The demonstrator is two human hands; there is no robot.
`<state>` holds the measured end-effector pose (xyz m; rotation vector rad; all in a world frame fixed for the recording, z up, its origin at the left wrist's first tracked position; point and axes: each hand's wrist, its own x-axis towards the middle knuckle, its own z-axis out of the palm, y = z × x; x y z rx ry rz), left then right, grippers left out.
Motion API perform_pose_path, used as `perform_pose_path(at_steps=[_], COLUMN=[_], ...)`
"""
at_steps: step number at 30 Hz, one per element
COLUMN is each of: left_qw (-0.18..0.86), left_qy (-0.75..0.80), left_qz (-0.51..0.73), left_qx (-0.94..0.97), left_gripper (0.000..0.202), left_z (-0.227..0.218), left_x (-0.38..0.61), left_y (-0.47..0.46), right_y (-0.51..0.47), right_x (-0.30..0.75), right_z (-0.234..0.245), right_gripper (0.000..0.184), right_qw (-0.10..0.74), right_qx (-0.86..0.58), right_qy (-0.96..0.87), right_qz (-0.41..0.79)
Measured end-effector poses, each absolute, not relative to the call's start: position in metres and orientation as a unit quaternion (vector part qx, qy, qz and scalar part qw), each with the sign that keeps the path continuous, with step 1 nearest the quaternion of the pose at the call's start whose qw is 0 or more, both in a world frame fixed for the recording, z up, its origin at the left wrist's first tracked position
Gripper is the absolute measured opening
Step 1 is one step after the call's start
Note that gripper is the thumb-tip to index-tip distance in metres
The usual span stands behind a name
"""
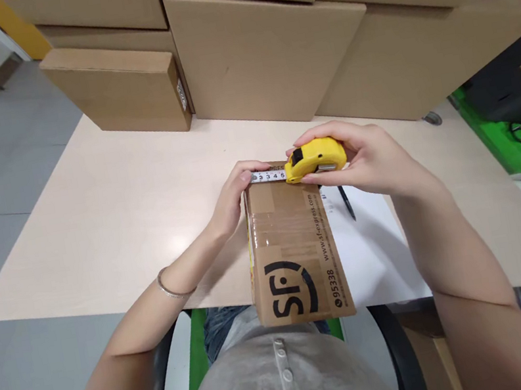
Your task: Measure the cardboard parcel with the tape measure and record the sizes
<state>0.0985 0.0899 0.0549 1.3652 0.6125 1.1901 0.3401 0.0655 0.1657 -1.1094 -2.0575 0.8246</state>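
A yellow tape measure [320, 156] is gripped in my right hand [367, 152], its case above the far right corner of a brown cardboard box [286, 230]. The short white blade [268, 176] runs leftward across the far end of the box, and the numbers 2 to 5 show on it. At the far left corner, my left hand [235, 192] pinches the blade's end against the box edge. Black "SF" print and clear tape mark the box top. The box lies at the table's near edge, partly over white paper [377, 235].
Large cardboard boxes [257, 56] stand stacked along the table's back edge. A flatter carton [123, 88] is at the back left. A black pen [346, 202] lies on the paper. To the right, a black device [520, 88] rests on a green surface [518, 138].
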Motion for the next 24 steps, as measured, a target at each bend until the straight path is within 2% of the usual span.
perform_pose_path(at_steps=[10,20,24], left_qw=[0.585,0.58,0.601], left_qy=[0.253,0.252,0.208], left_qz=[0.495,0.488,0.472], left_qx=[0.59,0.602,0.611], left_gripper=[0.024,0.029,0.039], left_z=[0.046,0.045,0.05], left_x=[0.093,0.093,0.084], left_y=[0.096,0.096,0.094], right_y=[0.052,0.051,0.052], right_x=[0.384,0.377,0.373], right_z=[0.158,0.157,0.161], right_gripper=[0.041,0.04,0.04], right_qw=[0.358,0.355,0.372], right_qx=[-0.453,-0.446,-0.414], right_qy=[-0.73,-0.743,-0.76], right_qz=[0.365,0.35,0.336])
